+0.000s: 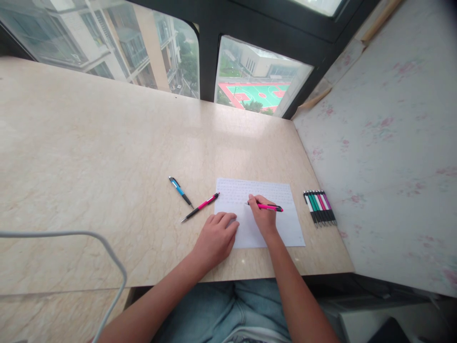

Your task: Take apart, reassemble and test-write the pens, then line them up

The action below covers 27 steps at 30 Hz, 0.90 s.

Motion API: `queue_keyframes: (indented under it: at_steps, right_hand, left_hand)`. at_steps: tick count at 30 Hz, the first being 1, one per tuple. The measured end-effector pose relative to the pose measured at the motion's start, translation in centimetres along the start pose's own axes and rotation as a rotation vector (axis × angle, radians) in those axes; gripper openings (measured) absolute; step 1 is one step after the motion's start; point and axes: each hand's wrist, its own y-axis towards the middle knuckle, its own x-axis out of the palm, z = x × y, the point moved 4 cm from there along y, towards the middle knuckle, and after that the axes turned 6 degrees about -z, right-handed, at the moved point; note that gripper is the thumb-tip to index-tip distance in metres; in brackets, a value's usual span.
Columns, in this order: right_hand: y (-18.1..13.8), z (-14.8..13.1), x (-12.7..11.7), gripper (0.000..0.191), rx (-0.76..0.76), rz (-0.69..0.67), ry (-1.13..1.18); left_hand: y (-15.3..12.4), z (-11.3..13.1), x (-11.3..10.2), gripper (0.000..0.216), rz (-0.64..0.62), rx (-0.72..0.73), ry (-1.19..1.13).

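Note:
A white sheet of paper (264,195) with faint lines of writing lies on the beige marble counter (107,157). My right hand (262,216) rests on the sheet, fingers closed on a pink pen (272,207) whose tip touches the paper. My left hand (216,236) lies with fingers loosely curled at the sheet's left edge, holding nothing. Left of the sheet lie a pink and black pen (200,207) and a blue pen (180,190).
A row of several pens (319,207) lies to the right of the sheet near the wall (385,143) covered in floral paper. A window (257,81) runs along the far edge. A white cable (89,236) loops at the near left.

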Motion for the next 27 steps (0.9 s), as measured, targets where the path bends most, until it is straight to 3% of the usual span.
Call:
queue_keyframes:
  at_steps: [27]
  right_hand:
    - [0.03,-0.06,-0.12,0.044,-0.004,0.02,-0.029]
  left_hand:
    - [0.02,0.0,0.01,0.019,-0.012,-0.005,0.002]
